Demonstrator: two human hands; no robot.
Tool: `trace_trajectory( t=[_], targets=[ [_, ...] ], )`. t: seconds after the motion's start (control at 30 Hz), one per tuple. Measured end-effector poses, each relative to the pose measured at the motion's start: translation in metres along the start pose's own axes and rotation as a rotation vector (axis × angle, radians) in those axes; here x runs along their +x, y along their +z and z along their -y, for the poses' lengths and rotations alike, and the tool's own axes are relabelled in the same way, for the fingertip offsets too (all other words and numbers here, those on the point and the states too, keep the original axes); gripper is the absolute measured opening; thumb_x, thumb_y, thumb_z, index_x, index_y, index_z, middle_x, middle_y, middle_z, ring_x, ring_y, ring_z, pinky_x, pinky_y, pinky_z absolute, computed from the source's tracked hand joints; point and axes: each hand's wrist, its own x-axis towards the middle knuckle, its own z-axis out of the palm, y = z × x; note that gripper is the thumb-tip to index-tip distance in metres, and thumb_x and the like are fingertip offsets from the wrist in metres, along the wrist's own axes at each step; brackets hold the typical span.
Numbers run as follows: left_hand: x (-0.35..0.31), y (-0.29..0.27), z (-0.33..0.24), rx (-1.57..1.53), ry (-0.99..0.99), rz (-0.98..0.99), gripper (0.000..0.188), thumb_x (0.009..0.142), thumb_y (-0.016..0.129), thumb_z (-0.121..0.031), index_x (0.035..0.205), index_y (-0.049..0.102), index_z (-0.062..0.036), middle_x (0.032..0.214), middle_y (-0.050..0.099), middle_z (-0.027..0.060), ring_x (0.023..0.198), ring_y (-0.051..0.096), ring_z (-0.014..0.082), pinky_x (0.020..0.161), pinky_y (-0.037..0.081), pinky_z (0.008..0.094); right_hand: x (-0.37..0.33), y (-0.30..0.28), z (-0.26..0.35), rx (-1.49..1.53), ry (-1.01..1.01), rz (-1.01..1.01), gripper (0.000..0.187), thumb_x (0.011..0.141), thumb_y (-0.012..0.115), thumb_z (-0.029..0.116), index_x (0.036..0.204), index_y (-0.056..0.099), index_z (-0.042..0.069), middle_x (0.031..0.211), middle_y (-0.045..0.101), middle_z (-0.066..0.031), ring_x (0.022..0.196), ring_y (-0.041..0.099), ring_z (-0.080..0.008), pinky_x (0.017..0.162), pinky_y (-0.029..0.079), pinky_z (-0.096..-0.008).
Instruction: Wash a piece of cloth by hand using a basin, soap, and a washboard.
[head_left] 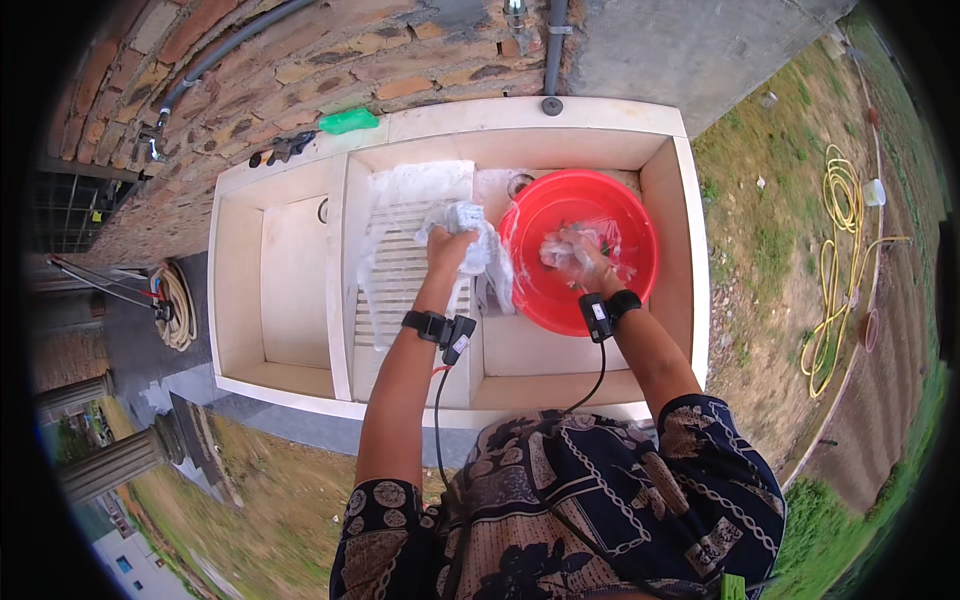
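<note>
My left hand (pixel 450 248) is closed on a wet, soapy pale cloth (pixel 468 222) over the ribbed washboard (pixel 395 275). Part of the cloth trails to the right, down toward the rim of the red basin (pixel 640 215). Inside that basin, my right hand (pixel 585 258) is low at the sudsy water, with something whitish around its fingers. Motion blur and foam hide whether it grips anything. Foam coats the washboard's upper part and runs down its ridges.
The pale sink (pixel 285 385) has a separate compartment at left. On its back ledge lie a green crumpled item (pixel 348 121) and dark small things (pixel 290 148). A brick wall (pixel 330 70) with pipes rises behind. Cables run from both wrist devices. A yellow hose (pixel 845 200) lies on the ground at right.
</note>
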Motion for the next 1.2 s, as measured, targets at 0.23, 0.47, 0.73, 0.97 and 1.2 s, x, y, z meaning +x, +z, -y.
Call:
trace_trajectory(
  t=[0.23, 0.47, 0.73, 0.97, 1.2],
  targets=[
    [0.027, 0.017, -0.008, -0.143, -0.110, 0.059, 0.032, 0.071, 0.076, -0.011, 0.095, 0.067, 0.0081, 0.085, 0.069, 0.0134, 0.070, 0.068, 0.0217, 0.059, 0.054, 0.0342, 0.009, 0.056, 0.036, -0.570, -0.458, 0.133, 0.031, 0.093, 0.056, 0.026, 0.110, 0.060, 0.001, 0.096, 0.064, -0.0118, 0.093, 0.062, -0.0229, 0.085, 0.051, -0.0367],
    [0.022, 0.052, -0.049, -0.286, -0.216, 0.257, 0.030, 0.072, 0.075, -0.010, 0.090, 0.065, 0.0111, 0.084, 0.069, 0.0147, 0.067, 0.068, 0.0240, 0.057, 0.056, 0.0356, -0.005, -0.142, 0.047, -0.501, -0.052, -1.037, 0.026, 0.088, 0.057, 0.031, 0.089, 0.065, 0.006, 0.087, 0.064, -0.0074, 0.082, 0.063, -0.0216, 0.070, 0.052, -0.0405],
    [0.060, 0.021, 0.014, -0.051, -0.114, 0.071, 0.035, 0.069, 0.076, -0.013, 0.090, 0.064, 0.0116, 0.083, 0.066, 0.0133, 0.069, 0.065, 0.0213, 0.058, 0.052, 0.0364, 0.007, 0.136, 0.053, -0.024, 0.013, 0.023, 0.017, 0.093, 0.055, 0.017, 0.099, 0.063, 0.003, 0.088, 0.067, -0.0091, 0.076, 0.065, -0.0214, 0.072, 0.053, -0.0334],
    [0.040, 0.035, -0.004, -0.423, -0.332, 0.107, 0.032, 0.074, 0.071, -0.016, 0.100, 0.063, 0.0016, 0.089, 0.067, 0.0133, 0.079, 0.066, 0.0266, 0.066, 0.052, 0.0456, 0.021, -0.066, 0.031, -0.850, -0.036, -0.844, 0.034, 0.084, 0.057, 0.021, 0.094, 0.064, -0.011, 0.085, 0.068, -0.0177, 0.084, 0.068, -0.0257, 0.072, 0.053, -0.0350],
    [0.031, 0.032, -0.002, -0.465, -0.527, 0.033, 0.036, 0.077, 0.068, -0.020, 0.108, 0.061, -0.0045, 0.095, 0.064, 0.0126, 0.085, 0.063, 0.0294, 0.065, 0.050, 0.0504, -0.004, 0.025, 0.030, -0.031, 0.143, -0.352, 0.032, 0.090, 0.055, 0.021, 0.106, 0.061, -0.005, 0.096, 0.067, -0.0181, 0.092, 0.066, -0.0293, 0.081, 0.055, -0.0387]
  ],
)
